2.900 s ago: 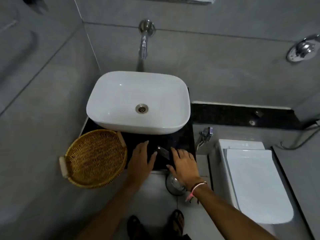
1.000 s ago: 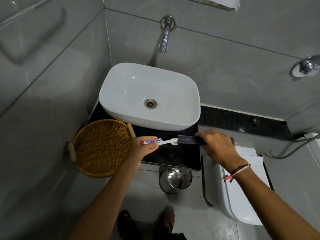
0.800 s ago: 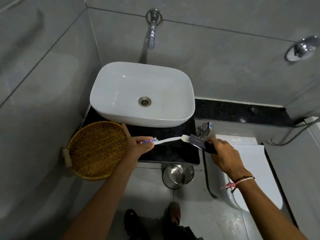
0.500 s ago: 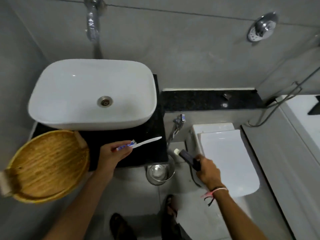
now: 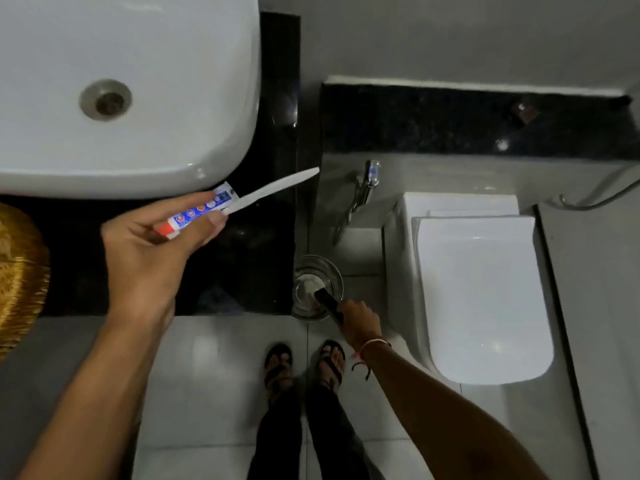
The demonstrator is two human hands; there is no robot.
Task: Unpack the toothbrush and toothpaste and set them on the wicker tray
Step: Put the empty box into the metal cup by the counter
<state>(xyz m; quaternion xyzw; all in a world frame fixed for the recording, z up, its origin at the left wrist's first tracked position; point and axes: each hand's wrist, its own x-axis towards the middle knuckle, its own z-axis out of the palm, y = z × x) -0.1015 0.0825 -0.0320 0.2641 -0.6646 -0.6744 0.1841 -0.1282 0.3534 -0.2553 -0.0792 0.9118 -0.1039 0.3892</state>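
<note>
A left hand (image 5: pixel 152 251) pinches a small toothpaste tube (image 5: pixel 199 213) and a white toothbrush (image 5: pixel 273 190) together between thumb and fingers, both raised above the black counter (image 5: pixel 256 258) just in front of the white basin (image 5: pixel 138 81) — the brush handle points out past the counter's right edge. The right hand (image 5: pixel 360 323), fingers closed around a dark box (image 5: pixel 329 304), reaches down so that the box's far end sits over the mouth of a steel bin (image 5: pixel 304 306) on the tiled floor, between the counter and the toilet (image 5: pixel 478 289). At the frame's left edge, a slice of the wicker tray (image 5: pixel 20 278) shows on the counter — well apart from the brush and paste. Sandalled feet (image 5: pixel 304 362) stand below the bin.
</note>
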